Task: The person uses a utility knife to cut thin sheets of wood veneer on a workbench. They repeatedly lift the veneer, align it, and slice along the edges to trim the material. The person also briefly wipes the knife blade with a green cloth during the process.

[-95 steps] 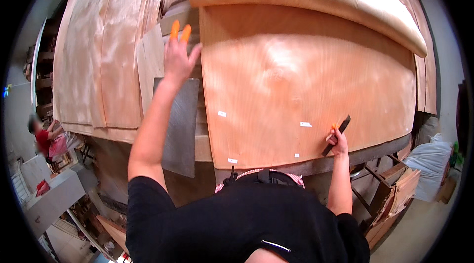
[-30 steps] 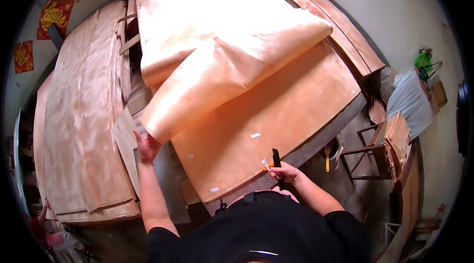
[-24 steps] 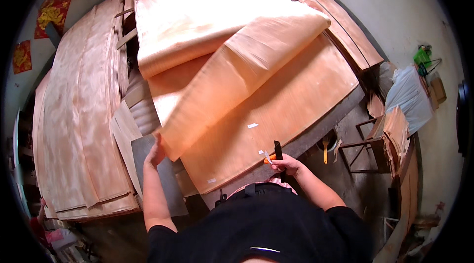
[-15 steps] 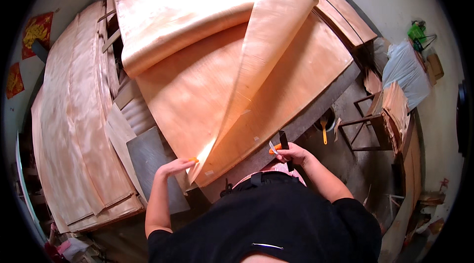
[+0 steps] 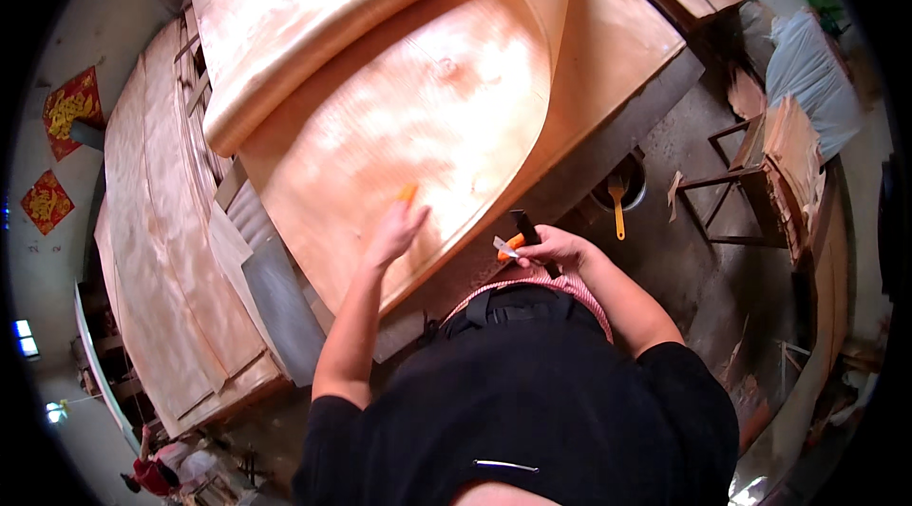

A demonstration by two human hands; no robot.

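My left hand [image 5: 393, 236] reaches over a large pale wood veneer sheet [image 5: 323, 211], its fingers stretched out and something orange at a fingertip. Whether it presses the sheet cannot be told. Part of this sheet curves up along its right side, above another veneer layer [image 5: 608, 59]. My right hand [image 5: 556, 248] is closed near my waist at the table edge. In it are a small knife [image 5: 504, 248] with a pale blade and an orange part beside it, and a black bar-shaped tool [image 5: 523, 227]. The fingers hide parts of both.
A rolled veneer fold [image 5: 323, 40] lies across the far side. Stacked veneer [image 5: 171, 249] stands at left, beside a grey panel [image 5: 283, 306]. To the right are a bucket [image 5: 639, 194] with a yellow-handled brush [image 5: 618, 211] and a metal stand [image 5: 727, 192] bearing wood pieces.
My left hand has left the sheet's near corner and moved up and right over the veneer. The narrow folded flap has opened into a broad curve. My right hand keeps its tools.
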